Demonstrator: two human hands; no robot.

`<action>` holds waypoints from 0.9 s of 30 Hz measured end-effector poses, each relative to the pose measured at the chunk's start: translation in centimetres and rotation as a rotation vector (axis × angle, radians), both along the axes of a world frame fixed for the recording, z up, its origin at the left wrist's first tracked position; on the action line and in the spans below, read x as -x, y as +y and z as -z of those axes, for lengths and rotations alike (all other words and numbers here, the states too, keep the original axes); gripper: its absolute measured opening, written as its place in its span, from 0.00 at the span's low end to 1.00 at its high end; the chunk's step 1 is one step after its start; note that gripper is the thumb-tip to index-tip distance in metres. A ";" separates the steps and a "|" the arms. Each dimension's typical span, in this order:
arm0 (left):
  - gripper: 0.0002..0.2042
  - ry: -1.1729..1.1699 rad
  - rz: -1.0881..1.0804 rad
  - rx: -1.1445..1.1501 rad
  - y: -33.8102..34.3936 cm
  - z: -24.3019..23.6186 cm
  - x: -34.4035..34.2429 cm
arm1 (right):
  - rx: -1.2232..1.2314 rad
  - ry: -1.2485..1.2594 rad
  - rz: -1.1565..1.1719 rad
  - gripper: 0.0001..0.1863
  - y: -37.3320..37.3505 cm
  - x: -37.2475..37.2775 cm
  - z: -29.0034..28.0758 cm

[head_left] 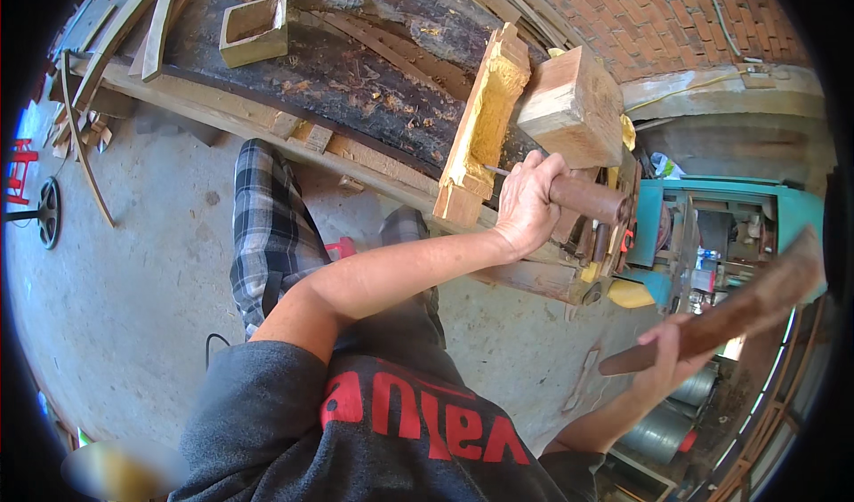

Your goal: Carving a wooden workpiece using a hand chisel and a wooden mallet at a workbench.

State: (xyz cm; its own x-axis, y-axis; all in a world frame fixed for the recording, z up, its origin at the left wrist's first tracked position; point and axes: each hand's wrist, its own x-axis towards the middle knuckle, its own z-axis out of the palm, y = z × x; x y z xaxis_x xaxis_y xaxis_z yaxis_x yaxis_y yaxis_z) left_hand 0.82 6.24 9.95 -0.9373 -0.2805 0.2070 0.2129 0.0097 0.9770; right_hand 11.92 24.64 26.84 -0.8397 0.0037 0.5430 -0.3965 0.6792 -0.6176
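Head-worn fisheye, downward over the workbench (pixel 369 101)

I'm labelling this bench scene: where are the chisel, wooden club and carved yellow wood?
Chisel (pixel 587 197): head view, brown handle.
Wooden club (pixel 743 306): head view, blurred middle.
Carved yellow wood (pixel 498 101): head view, hollowed face.

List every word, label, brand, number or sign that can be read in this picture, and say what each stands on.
Shirt: large red lettering across the front, big enough to read; its wording is not copied here.
Small items by the teal frame: too small to tell any print.
Chisel, club, carved wood: no lettering visible.
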 end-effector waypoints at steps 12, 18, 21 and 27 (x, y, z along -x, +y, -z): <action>0.14 -0.044 -0.044 -0.042 0.1 0.2 0.6 | -0.130 -0.339 0.110 0.43 -1.8 1.6 2.8; 0.15 0.024 -0.022 0.004 0.5 1.2 -0.6 | -0.177 -0.382 0.162 0.38 -1.9 -0.5 7.5; 0.13 0.053 -0.016 -0.027 0.3 2.1 -1.4 | 0.006 -0.585 0.152 0.38 -2.0 -1.5 7.6; 0.13 0.476 0.056 0.235 0.1 5.3 -3.5 | 0.094 -0.379 0.123 0.29 -2.5 -2.5 7.5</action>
State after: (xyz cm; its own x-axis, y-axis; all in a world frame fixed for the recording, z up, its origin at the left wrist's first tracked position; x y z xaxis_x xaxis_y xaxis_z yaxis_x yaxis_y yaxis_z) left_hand 4.28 6.29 4.68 -0.7365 -0.1272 0.6644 0.6387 0.1926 0.7449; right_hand 14.40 22.11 19.39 -0.9704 0.1518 0.1881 -0.0483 0.6407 -0.7663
